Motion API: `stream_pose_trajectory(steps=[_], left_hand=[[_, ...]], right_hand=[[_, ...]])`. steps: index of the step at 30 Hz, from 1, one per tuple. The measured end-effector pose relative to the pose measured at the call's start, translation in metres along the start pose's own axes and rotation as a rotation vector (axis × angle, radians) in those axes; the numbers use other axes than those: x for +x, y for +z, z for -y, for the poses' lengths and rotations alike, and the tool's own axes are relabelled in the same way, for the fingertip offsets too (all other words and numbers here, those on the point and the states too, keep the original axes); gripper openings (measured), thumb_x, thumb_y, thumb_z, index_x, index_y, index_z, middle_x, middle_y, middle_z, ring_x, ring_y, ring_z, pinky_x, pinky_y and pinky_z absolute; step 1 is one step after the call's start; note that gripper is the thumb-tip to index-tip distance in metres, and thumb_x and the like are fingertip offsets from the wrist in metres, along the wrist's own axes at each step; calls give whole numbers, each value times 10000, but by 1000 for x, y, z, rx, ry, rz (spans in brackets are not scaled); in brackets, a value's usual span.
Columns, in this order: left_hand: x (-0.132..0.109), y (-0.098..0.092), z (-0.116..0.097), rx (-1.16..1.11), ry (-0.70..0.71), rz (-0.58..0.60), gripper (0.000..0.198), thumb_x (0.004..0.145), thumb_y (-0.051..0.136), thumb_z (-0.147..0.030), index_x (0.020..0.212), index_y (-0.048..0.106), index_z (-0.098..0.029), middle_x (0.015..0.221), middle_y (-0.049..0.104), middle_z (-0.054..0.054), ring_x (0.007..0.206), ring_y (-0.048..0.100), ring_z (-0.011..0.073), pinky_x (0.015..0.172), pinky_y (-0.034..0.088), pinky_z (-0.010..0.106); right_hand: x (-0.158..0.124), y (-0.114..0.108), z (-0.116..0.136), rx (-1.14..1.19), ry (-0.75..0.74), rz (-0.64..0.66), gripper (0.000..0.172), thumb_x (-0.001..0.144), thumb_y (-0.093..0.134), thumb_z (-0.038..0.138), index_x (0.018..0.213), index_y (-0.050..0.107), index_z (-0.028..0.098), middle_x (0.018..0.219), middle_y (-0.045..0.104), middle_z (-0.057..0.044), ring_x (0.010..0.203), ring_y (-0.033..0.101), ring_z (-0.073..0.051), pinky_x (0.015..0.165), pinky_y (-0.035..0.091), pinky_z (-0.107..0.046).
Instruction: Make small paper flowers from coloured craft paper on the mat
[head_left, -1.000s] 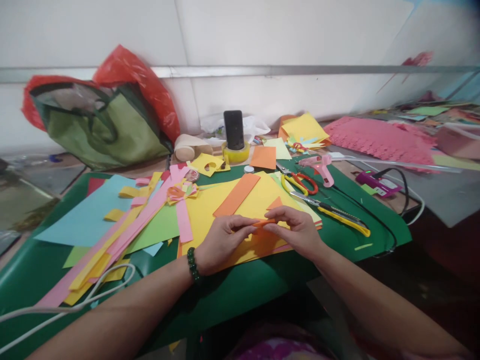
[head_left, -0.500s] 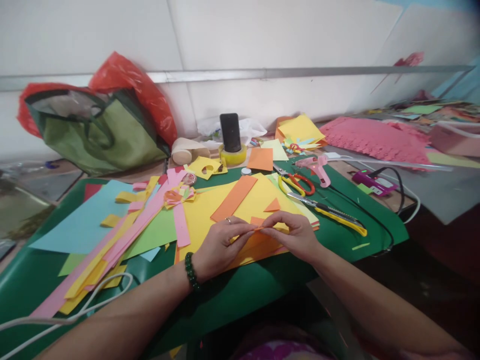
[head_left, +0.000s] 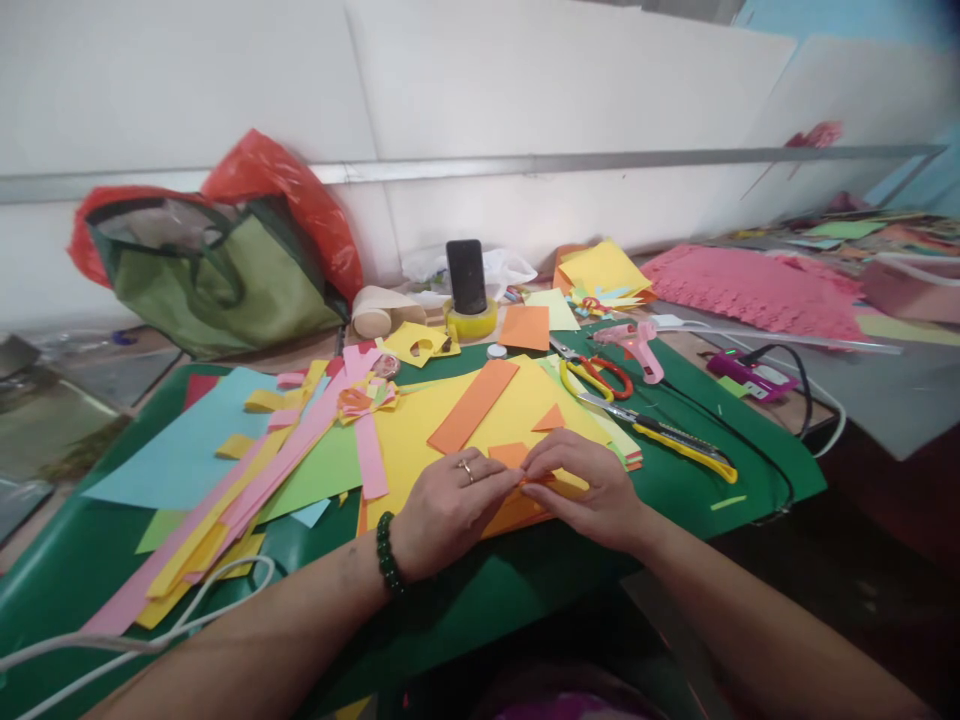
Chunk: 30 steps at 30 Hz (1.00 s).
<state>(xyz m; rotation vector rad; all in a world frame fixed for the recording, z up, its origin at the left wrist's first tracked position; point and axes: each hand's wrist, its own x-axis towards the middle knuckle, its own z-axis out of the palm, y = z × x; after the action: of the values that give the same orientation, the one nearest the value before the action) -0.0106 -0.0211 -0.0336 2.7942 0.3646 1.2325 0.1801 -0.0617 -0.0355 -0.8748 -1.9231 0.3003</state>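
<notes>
My left hand [head_left: 454, 505] and my right hand [head_left: 583, 488] meet over the yellow paper sheets [head_left: 409, 420]. Their fingertips pinch a small piece of orange paper [head_left: 523, 479], mostly covered by the fingers. A ring and a dark green bead bracelet [head_left: 388, 553] are on my left side. Just beyond the hands lie an orange paper strip [head_left: 474, 405], an orange triangle [head_left: 550, 418] and another orange piece [head_left: 508, 454]. A paper flower [head_left: 367, 399] in pink, yellow and orange rests left of the sheets, among long pink and yellow strips [head_left: 247, 470].
To the right lie scissors [head_left: 596, 378], a yellow cutter knife [head_left: 686, 447] and a pink glue gun [head_left: 634, 350] with its black cord. A phone [head_left: 466, 275] stands in a yellow tape roll [head_left: 472, 320]. A green bag [head_left: 217, 275] sits at back left. White cable [head_left: 187, 610] crosses the front left.
My left hand has turned so more of its back and the ring show. Both hands stay together on the orange paper. The whole view has shifted slightly.
</notes>
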Motion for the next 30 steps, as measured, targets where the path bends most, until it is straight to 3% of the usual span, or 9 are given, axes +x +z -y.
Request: stream_pose_trajectory(steps=[5,8,11,14,17,20,22,27,30], left_hand=[[-3,-2,-1,-137,-69,-11,211,898,485,-82,977,671,-141,796,732,91,677,648,146,621,516,240],[-4,-4,2,-280,-346,-14,192,898,529,-162,917,720,-169,804,746,82,719,676,153,662,532,239],[-3,-6,7,-432,-702,-30,217,875,590,-314,815,746,-176,719,740,59,662,675,161,655,540,255],[0,-7,10,-628,-907,-67,308,808,651,-447,800,754,-157,654,723,49,623,663,170,634,546,271],[2,-8,9,-774,-959,-62,365,759,688,-503,827,762,-152,680,732,55,657,670,182,667,556,292],[1,-10,6,-812,-970,-62,381,742,701,-512,831,765,-147,669,729,59,657,662,181,680,553,300],[1,-11,5,-800,-975,-71,375,734,707,-502,835,765,-146,656,722,54,644,650,176,671,547,298],[3,-12,3,-707,-940,-76,255,742,710,-412,807,757,-170,765,743,54,706,645,174,648,504,261],[3,-12,2,-672,-895,-78,242,769,682,-399,733,740,-167,715,725,49,680,624,165,614,471,246]], right_hand=[[5,-7,6,-66,-55,34,110,852,618,146,776,602,225,755,696,-30,713,627,-156,670,528,-306],[4,-17,5,-36,92,27,110,854,626,197,750,603,224,751,688,-31,730,637,-165,689,527,-308],[3,-26,3,30,265,-83,167,862,622,280,711,579,222,751,675,-34,748,646,-177,711,523,-317],[4,-25,5,88,364,-138,155,833,647,372,834,613,221,867,697,-56,844,661,-203,779,525,-344],[10,-16,8,115,464,-63,323,772,690,432,998,628,210,970,717,-75,908,669,-227,803,528,-359],[17,-8,7,99,521,27,213,788,652,404,808,662,192,779,720,-39,728,660,-191,660,521,-303],[20,-6,6,97,522,53,226,801,626,371,672,649,186,651,686,-13,620,618,-160,589,489,-272],[22,-2,11,114,508,72,199,783,640,330,649,669,187,621,684,-2,589,607,-150,560,472,-253],[21,1,15,115,521,96,194,786,644,325,652,680,190,624,691,-5,588,615,-155,552,473,-251]])
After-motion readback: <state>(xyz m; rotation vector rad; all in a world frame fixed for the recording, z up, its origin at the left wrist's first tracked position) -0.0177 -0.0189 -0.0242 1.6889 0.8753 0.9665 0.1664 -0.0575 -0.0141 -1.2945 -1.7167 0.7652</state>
